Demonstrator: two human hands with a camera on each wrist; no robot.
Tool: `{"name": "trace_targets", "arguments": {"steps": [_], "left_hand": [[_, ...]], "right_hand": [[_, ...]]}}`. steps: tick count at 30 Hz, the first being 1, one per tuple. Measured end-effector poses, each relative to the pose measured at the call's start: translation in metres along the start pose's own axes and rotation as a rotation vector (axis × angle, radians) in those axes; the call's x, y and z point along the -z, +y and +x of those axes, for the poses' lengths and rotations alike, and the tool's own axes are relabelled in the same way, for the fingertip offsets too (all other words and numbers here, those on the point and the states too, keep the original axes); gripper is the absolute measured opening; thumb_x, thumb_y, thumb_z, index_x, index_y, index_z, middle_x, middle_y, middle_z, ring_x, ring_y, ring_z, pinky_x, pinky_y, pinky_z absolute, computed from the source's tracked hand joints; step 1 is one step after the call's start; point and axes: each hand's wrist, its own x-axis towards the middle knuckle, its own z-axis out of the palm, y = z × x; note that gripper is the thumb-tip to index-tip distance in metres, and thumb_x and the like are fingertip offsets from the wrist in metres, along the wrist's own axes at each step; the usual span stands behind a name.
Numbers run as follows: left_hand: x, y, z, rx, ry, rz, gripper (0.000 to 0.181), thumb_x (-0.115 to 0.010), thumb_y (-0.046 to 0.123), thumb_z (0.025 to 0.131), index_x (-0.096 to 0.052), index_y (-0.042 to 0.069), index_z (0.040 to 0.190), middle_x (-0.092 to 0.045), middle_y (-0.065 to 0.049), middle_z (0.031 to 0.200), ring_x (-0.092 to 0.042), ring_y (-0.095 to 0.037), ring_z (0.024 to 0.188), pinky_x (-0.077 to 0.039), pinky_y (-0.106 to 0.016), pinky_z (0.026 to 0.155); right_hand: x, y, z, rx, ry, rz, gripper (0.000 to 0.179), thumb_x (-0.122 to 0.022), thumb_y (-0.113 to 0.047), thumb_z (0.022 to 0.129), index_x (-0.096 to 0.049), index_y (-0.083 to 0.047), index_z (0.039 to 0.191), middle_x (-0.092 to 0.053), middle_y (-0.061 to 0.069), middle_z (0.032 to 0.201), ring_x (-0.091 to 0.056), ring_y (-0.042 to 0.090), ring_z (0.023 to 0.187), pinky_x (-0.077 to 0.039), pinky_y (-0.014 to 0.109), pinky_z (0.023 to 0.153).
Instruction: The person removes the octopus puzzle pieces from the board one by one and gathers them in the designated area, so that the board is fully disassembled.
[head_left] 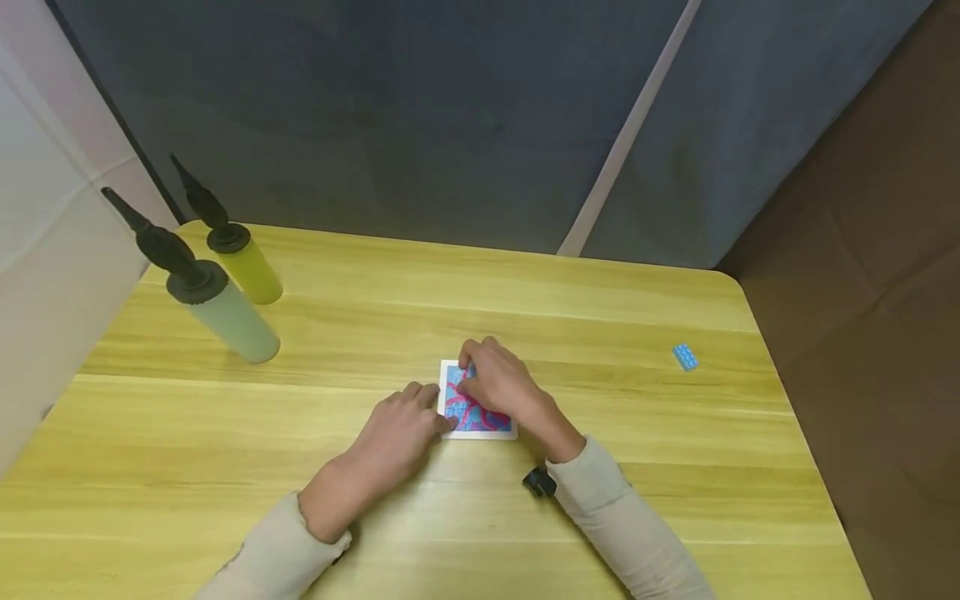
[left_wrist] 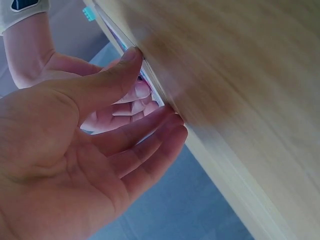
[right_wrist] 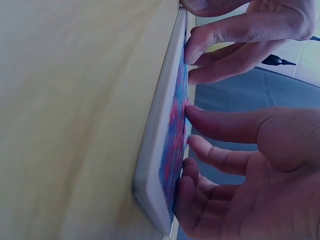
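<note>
A thin square picture board (head_left: 480, 423) with a white border and a blue-and-pink pattern lies flat on the table. At its left side, my left hand (head_left: 401, 429) holds the near corner, thumb over the border and fingers along the edge. Over the board's right part is my right hand (head_left: 501, 382), its bent fingers and thumb touching the printed face and covering much of it. Seen edge-on in the right wrist view, the board (right_wrist: 175, 130) shows a thick pale rim, with the right thumb and fingertips against its face.
Two hand pumps with black nozzles stand at the back left of the wooden table (head_left: 360, 292), one pale green (head_left: 238, 327), one yellow (head_left: 257, 273). A small blue toy brick (head_left: 685, 357) lies to the right. Dark panels rise behind the table; a brown one borders its right side.
</note>
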Motion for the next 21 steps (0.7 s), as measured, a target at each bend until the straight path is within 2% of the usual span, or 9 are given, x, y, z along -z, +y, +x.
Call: {"name": "trace_targets", "arguments": {"steps": [3, 9, 12, 15, 18, 21], "left_hand": [[0.000, -0.001, 0.001, -0.008, 0.005, 0.008, 0.014, -0.079, 0.011, 0.088, -0.086, 0.019, 0.097, -0.065, -0.007, 0.091, -0.052, -0.019, 0.076, -0.046, -0.029, 0.060], [0.000, -0.001, -0.001, 0.008, 0.016, -0.004, 0.016, -0.080, 0.011, 0.087, -0.086, 0.021, 0.098, -0.064, -0.008, 0.092, -0.058, -0.024, 0.082, -0.052, -0.034, 0.063], [0.000, 0.000, -0.003, 0.016, 0.022, -0.006, 0.017, -0.080, 0.011, 0.087, -0.086, 0.022, 0.098, -0.065, -0.008, 0.094, -0.060, -0.025, 0.086, -0.054, -0.035, 0.064], [0.000, 0.000, -0.003, 0.018, 0.024, -0.013, 0.018, -0.080, 0.010, 0.086, -0.086, 0.022, 0.099, -0.065, -0.008, 0.095, -0.060, -0.025, 0.087, -0.055, -0.036, 0.064], [0.000, 0.000, -0.003, 0.013, 0.027, -0.016, 0.018, -0.080, 0.010, 0.086, -0.086, 0.022, 0.099, -0.064, -0.008, 0.094, -0.059, -0.025, 0.086, -0.054, -0.035, 0.064], [0.000, 0.000, 0.000, -0.002, 0.037, -0.011, 0.018, -0.081, 0.009, 0.086, -0.086, 0.021, 0.098, -0.063, -0.007, 0.092, -0.058, -0.024, 0.084, -0.051, -0.034, 0.063]], "right_hand": [[0.002, 0.002, 0.001, 0.005, 0.014, 0.029, 0.020, -0.076, -0.018, 0.093, -0.066, -0.011, 0.108, -0.056, 0.007, 0.104, -0.053, 0.020, 0.084, -0.046, 0.030, 0.070], [0.003, 0.007, 0.004, 0.050, 0.024, 0.084, 0.013, -0.075, -0.019, 0.093, -0.069, -0.012, 0.103, -0.065, 0.005, 0.112, -0.060, 0.021, 0.100, -0.052, 0.038, 0.090], [0.003, 0.008, 0.004, 0.066, 0.030, 0.115, 0.011, -0.074, -0.017, 0.094, -0.071, -0.012, 0.103, -0.069, 0.005, 0.110, -0.061, 0.020, 0.099, -0.052, 0.038, 0.089], [0.003, 0.009, 0.004, 0.073, 0.038, 0.120, 0.016, -0.072, -0.016, 0.094, -0.071, -0.012, 0.110, -0.069, 0.005, 0.109, -0.061, 0.020, 0.097, -0.052, 0.037, 0.087], [0.003, 0.010, 0.004, 0.078, 0.043, 0.114, 0.020, -0.071, -0.015, 0.096, -0.072, -0.012, 0.116, -0.069, 0.005, 0.112, -0.062, 0.020, 0.100, -0.052, 0.038, 0.091], [0.004, 0.012, 0.003, 0.070, 0.055, 0.105, 0.018, -0.069, -0.015, 0.097, -0.073, -0.013, 0.115, -0.069, 0.005, 0.114, -0.062, 0.021, 0.102, -0.053, 0.040, 0.092]]}}
